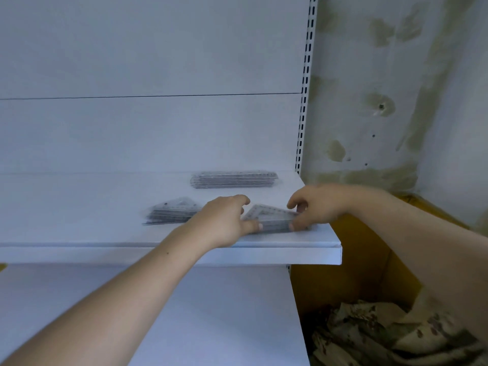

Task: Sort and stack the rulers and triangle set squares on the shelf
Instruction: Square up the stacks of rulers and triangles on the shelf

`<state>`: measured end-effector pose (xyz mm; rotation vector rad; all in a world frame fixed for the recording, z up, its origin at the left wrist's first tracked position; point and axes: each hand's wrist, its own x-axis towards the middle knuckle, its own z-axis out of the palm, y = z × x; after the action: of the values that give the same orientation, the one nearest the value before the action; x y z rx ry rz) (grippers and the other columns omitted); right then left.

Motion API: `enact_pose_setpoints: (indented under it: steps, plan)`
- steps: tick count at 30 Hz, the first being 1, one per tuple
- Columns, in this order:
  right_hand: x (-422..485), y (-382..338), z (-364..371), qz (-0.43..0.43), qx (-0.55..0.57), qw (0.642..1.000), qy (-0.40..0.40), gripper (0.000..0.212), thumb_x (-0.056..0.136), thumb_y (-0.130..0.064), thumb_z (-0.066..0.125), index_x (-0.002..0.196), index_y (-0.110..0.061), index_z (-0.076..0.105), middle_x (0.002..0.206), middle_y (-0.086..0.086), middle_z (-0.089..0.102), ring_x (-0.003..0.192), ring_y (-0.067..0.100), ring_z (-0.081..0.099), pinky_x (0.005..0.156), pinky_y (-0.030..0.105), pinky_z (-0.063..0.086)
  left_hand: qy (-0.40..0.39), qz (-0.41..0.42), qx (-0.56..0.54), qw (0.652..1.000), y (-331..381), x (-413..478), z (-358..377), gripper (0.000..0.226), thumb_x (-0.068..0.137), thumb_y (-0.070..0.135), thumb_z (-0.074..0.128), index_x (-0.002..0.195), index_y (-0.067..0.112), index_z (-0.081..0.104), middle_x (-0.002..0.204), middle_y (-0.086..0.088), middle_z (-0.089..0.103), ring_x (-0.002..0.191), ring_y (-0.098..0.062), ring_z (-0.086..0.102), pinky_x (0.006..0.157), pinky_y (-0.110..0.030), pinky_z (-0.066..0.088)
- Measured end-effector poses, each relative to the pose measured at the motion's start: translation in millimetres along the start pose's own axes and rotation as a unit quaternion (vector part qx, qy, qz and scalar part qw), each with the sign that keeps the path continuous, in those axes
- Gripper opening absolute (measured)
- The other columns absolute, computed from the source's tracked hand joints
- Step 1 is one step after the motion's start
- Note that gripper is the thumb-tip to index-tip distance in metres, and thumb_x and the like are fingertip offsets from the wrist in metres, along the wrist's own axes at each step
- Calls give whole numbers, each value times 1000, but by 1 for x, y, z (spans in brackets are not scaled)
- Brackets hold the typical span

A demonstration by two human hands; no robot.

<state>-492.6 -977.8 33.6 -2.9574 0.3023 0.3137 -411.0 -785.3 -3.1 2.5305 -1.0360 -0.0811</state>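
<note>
On the white shelf (79,233), a stack of clear triangle set squares (272,216) lies near the front right corner. My left hand (224,220) grips its left end and my right hand (314,207) grips its right end. A second stack of set squares (171,213) lies to the left, partly hidden behind my left hand. A stack of clear straight rulers (233,179) rests at the back of the shelf against the rear panel.
A slotted upright (305,101) bounds the shelf on the right, with a stained wall (396,101) beyond it. A yellow cardboard box (356,260) holding patterned cloth (383,334) sits below right. A lower shelf (211,313) lies beneath.
</note>
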Motion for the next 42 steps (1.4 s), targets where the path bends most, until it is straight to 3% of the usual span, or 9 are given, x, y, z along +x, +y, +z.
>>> enact_pose_setpoints:
  steps: [5, 10, 18, 21, 26, 31, 35, 39, 42]
  plan:
    - [14, -25, -15, -36, -13, 998, 56, 62, 88, -49, 58, 140, -19, 42, 136, 1, 51, 120, 20, 50, 103, 34, 41, 41, 11, 85, 995, -17, -15, -14, 64, 86, 53, 54, 141, 24, 36, 144, 2, 40, 134, -19, 29, 106, -34, 30]
    - [48, -68, -18, -48, -57, 992, 101, 61, 88, -51, 55, 139, -20, 42, 138, 2, 47, 122, 22, 45, 99, 33, 39, 66, 9, 107, 992, -53, -23, -23, 61, 85, 51, 56, 137, 22, 41, 141, 5, 41, 132, -19, 30, 107, -33, 29]
    - [96, -147, -12, -52, -32, 995, 84, 69, 88, -57, 52, 144, -22, 34, 146, -1, 40, 130, 20, 40, 106, 34, 34, 78, -4, 73, 994, -147, -26, -51, 71, 84, 48, 59, 144, 23, 29, 148, 4, 30, 136, -20, 26, 110, -34, 28]
    - [107, -172, -7, -35, 9, 999, -1, 86, 79, -59, 64, 149, -29, 23, 149, -2, 36, 126, 22, 47, 104, 35, 41, 34, -12, 27, 999, -171, -12, -55, 84, 80, 50, 62, 148, 25, 18, 152, 1, 24, 138, -23, 26, 111, -37, 28]
    - [118, -195, 6, -4, -43, 998, -38, 96, 76, -35, 76, 150, -35, 15, 153, -3, 28, 126, 23, 44, 99, 34, 44, 0, 53, 12, 999, -180, 5, -54, 48, 85, 37, 61, 130, 22, 49, 125, -3, 59, 115, -23, 53, 93, -31, 43]
    - [114, -197, 10, -17, -7, 1000, -16, 82, 78, -25, 74, 145, -37, 28, 137, -5, 43, 101, 13, 44, 87, 28, 37, 19, 84, -29, 996, -185, 6, -53, 49, 85, 32, 62, 130, 23, 46, 119, 1, 61, 105, -20, 57, 83, -26, 41]
    - [113, -202, 12, -25, 3, 1000, -6, 72, 79, -29, 74, 140, -36, 35, 119, -12, 45, 101, 12, 49, 84, 26, 36, 1, 97, -83, 992, -185, 4, -51, 49, 86, 38, 58, 132, 28, 43, 122, 5, 60, 102, -17, 57, 77, -23, 38]
    - [117, -202, 10, -24, -10, 1000, -13, 83, 77, -37, 75, 145, -35, 27, 141, -6, 43, 124, 19, 45, 97, 30, 38, 13, 94, -62, 994, -189, 4, -54, 38, 91, 31, 53, 128, 27, 49, 122, 1, 60, 106, -18, 55, 76, -23, 35]
    - [113, -196, 6, 4, -45, 998, -39, 92, 76, -41, 75, 149, -31, 19, 144, -4, 39, 111, 17, 46, 98, 33, 40, 5, 93, -46, 995, -191, 2, -59, 35, 88, 27, 57, 123, 27, 54, 119, 4, 61, 103, -15, 55, 78, -23, 37]
